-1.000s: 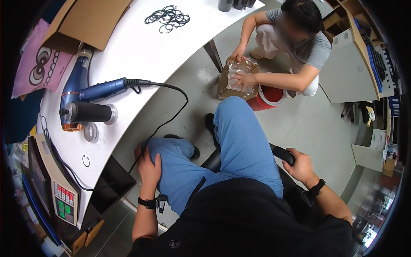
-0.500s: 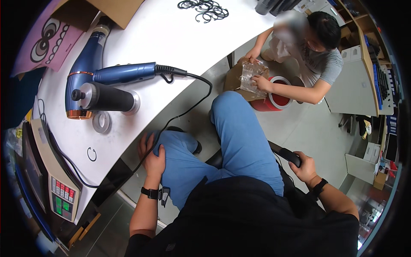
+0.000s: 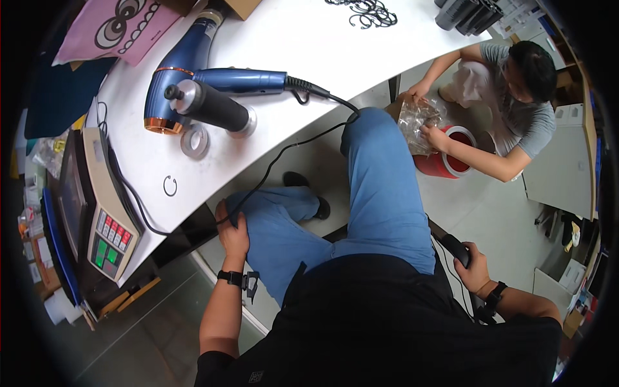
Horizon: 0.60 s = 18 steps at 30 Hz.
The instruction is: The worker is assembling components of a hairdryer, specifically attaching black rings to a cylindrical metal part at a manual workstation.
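My left hand (image 3: 234,233) rests on the jeans over my left thigh, thumb apart from the fingers, with the black hair dryer cord passing by it. On the other side, my right hand (image 3: 476,269) is closed round a black, rounded, armrest-like piece (image 3: 455,249) beside my seat. On the white table (image 3: 213,168) lies a blue hair dryer (image 3: 242,80) with copper-coloured trim. A black cylinder with silver ends (image 3: 216,106) stands in front of it. Nearby are a roll of clear tape (image 3: 194,141) and a black snap ring (image 3: 169,186).
A beige scale (image 3: 109,213) with a lit green display sits at the table's left end. Several black rings (image 3: 371,14) and black cylinders (image 3: 467,14) lie at the far side. A crouching person (image 3: 525,109) handles clear plastic wrap (image 3: 419,126) beside a red cylinder (image 3: 445,164).
The view has shifted, so the table and its things sit farther right. Both my hands keep their places. The other person's hands still work on the plastic wrap.
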Available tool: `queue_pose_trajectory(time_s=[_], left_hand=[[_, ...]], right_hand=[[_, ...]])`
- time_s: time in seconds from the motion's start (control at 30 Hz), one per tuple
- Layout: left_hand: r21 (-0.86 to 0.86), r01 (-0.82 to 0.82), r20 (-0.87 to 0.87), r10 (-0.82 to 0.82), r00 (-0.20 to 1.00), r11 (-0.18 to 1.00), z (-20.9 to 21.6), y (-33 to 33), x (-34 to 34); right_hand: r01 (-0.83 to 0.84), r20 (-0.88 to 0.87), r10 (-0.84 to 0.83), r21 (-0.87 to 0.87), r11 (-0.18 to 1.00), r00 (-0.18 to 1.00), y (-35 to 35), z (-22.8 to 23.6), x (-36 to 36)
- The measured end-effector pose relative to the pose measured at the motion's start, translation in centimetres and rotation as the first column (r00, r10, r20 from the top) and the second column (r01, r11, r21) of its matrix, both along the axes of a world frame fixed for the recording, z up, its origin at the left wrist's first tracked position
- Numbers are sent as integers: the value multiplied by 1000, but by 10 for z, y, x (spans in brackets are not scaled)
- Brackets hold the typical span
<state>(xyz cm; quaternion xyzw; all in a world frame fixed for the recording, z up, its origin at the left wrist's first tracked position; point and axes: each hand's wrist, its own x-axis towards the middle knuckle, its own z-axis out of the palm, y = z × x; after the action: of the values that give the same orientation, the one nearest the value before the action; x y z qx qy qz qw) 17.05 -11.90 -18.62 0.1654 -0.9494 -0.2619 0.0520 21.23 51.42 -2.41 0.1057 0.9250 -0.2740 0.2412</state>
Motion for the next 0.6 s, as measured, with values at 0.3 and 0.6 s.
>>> queue_pose_trajectory(time_s=[0.3, 0.6], left_hand=[[-75, -21, 2, 21, 1000, 997, 15, 31, -27], [-251, -33, 92, 58, 994, 967, 21, 66, -29]], right_hand=[[50, -6, -51, -106, 993, 999, 11, -13, 4], [77, -26, -89, -315, 946, 996, 23, -14, 15]])
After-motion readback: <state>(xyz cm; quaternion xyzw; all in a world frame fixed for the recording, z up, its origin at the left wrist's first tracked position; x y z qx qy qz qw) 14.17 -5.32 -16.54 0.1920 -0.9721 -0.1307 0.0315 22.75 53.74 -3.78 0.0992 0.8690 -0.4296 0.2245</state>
